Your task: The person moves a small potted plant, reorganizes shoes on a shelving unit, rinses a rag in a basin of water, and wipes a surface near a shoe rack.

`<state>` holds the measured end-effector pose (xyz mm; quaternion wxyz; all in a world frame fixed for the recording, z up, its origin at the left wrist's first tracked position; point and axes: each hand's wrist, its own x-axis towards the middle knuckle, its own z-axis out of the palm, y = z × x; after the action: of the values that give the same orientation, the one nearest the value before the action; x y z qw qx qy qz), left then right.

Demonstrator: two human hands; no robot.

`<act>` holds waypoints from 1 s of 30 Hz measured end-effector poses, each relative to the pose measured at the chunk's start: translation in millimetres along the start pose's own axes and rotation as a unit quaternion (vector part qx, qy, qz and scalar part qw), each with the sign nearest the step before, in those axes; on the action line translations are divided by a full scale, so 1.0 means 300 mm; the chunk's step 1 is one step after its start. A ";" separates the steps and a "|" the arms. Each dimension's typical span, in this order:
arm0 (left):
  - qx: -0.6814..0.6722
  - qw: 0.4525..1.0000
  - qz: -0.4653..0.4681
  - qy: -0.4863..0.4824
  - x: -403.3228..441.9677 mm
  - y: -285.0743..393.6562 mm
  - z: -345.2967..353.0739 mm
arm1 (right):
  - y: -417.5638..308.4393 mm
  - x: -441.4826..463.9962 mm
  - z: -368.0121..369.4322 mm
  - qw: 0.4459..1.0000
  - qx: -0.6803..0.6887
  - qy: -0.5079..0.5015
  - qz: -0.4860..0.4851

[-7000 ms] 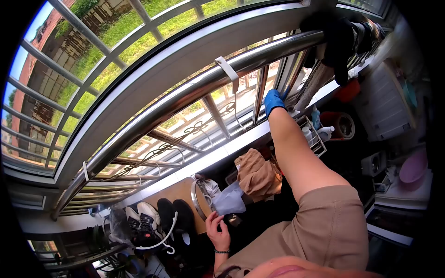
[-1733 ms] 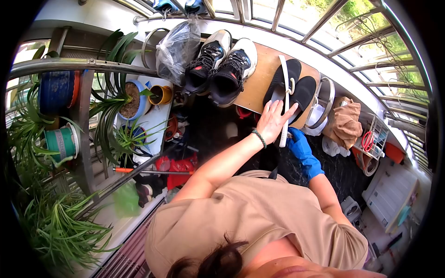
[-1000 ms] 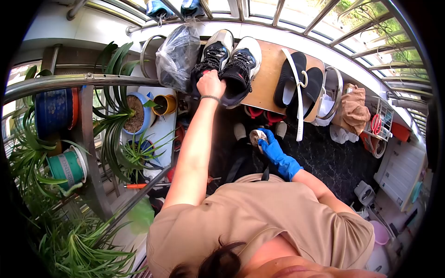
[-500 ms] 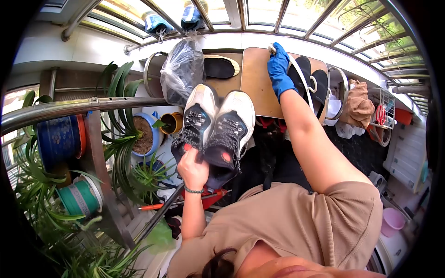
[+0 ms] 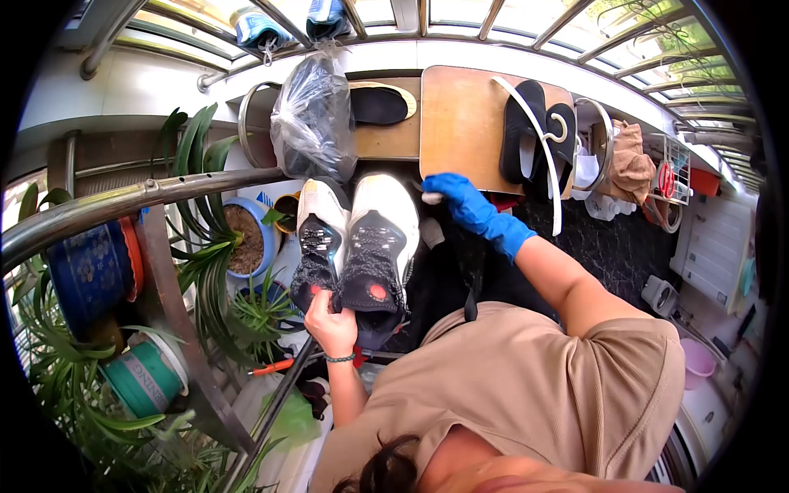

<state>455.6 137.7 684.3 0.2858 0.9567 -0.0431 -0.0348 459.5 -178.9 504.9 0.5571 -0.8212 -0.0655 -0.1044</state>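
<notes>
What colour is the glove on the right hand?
Blue glove, best seen in the head view.

Your gloved right hand [image 5: 464,205] hid most of a pale item [image 5: 431,198], leaving its kind unclear. Some fingertips of your bare left hand [image 5: 333,324] were hidden at the heels of the sneakers [image 5: 382,238]. Creased plastic blurred the bag's [image 5: 315,115] dark contents, and the top edge cut off a blue shoe [image 5: 326,18].
</notes>
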 end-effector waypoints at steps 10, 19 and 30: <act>-0.019 1.000 -0.014 0.011 -0.011 0.001 -0.044 | 0.034 -0.229 0.306 0.939 0.244 -0.016 0.242; -0.019 0.998 -0.041 0.034 -0.020 -0.008 -0.055 | 0.346 0.559 -0.254 0.914 -0.089 0.379 0.111; -0.042 0.998 -0.024 0.029 -0.001 -0.019 -0.059 | -0.031 0.224 -0.084 0.980 -0.091 0.172 0.033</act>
<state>457.3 152.2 695.9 0.3263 0.9451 -0.0102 -0.0162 520.2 -199.5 538.7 0.4864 -0.8399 0.0680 -0.2310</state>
